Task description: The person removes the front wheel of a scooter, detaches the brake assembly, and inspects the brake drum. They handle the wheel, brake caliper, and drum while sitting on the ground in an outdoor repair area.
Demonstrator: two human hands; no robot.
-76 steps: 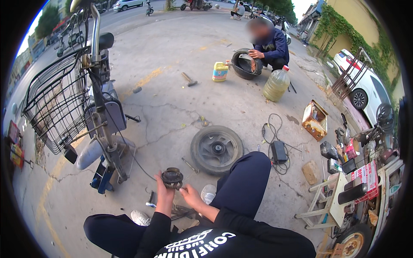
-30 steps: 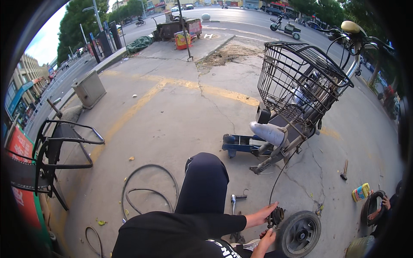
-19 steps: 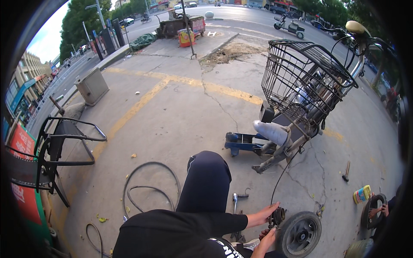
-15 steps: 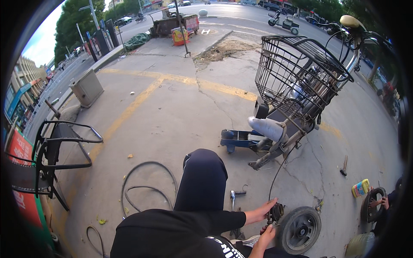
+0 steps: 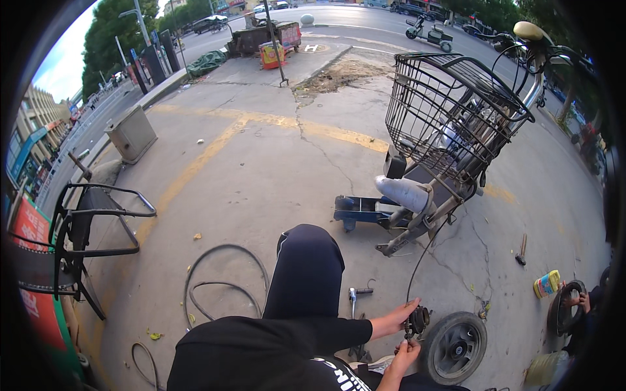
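My left hand [image 5: 394, 319] grips a dark round brake assembly [image 5: 419, 320], its fingers partly hidden behind it. Below it, my right hand [image 5: 405, 358] pinches at the lower edge of the assembly, where the cable fittings are; the small piece between its fingers is too small to make out. A thin black cable [image 5: 418, 272] runs from the assembly up to the front fork [image 5: 417, 236] of an electric bike with a wire basket [image 5: 450, 114]. A wheel with a tyre [image 5: 454, 348] lies flat just right of my hands.
A blue floor jack [image 5: 365, 212] stands under the bike's front. A ratchet wrench [image 5: 354, 296] lies by my knee, a loose tyre [image 5: 225, 280] further left. A hammer [image 5: 521, 251] and a yellow container [image 5: 546, 285] are right, near another person's hands on a tyre [image 5: 566, 309]. A chair [image 5: 98, 212] stands left.
My hands and the brake assembly stay almost in place, with only a slight shift of the right fingers. At the right edge, the other person's hands and tyre have moved a little.
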